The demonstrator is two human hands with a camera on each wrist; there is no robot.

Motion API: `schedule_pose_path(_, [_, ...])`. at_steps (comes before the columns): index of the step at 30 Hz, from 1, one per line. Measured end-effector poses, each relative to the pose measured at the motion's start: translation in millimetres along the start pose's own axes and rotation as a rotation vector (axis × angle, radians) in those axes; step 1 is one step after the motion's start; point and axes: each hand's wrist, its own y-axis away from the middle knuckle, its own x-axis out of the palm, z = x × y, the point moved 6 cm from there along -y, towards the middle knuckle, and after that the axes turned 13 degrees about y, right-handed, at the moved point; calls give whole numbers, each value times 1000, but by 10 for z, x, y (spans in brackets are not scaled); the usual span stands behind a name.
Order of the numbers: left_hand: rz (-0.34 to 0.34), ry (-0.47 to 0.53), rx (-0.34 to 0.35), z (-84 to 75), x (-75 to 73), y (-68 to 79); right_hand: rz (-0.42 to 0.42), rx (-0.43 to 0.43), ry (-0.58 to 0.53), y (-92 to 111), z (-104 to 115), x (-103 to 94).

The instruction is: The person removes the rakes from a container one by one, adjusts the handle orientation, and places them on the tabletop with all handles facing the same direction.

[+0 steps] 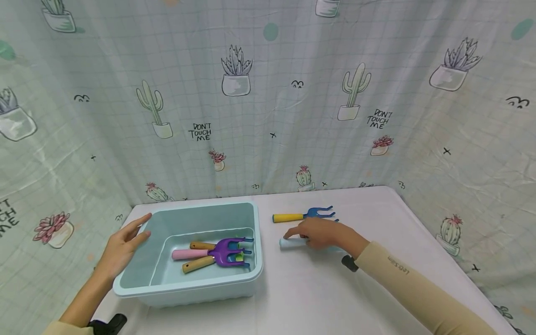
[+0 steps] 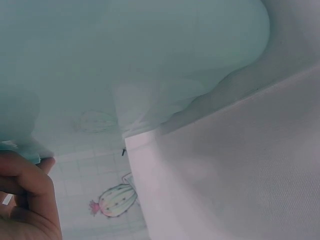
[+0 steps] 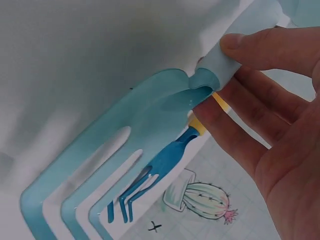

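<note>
At the left, my left hand (image 1: 119, 249) grips the left rim of a pale blue plastic bin (image 1: 201, 295); its fingers (image 2: 35, 185) curl at the rim in the left wrist view. My right hand (image 1: 320, 232) holds a light blue hand rake (image 3: 155, 100) by its handle, thumb on one side and fingers on the other. Its bent tines point away from the palm. Just behind it on the table lies a blue hand rake (image 1: 289, 217) with a yellow handle. Inside the bin, a purple rake (image 1: 224, 252) with a pink handle overlaps two tan-handled tools (image 1: 197, 264), whose heads are mostly hidden.
A white table (image 1: 289, 298) carries everything. Behind it and along both sides hangs a curtain (image 1: 268, 107) printed with cacti. The bin stands on the left half of the table, its right wall (image 1: 257, 251) a short way from the rakes.
</note>
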Motion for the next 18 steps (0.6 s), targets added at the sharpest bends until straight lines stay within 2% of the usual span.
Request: schedule_pose_path(18, [-1,1,2,-8,-6,4,4,6,15,-37,20,162])
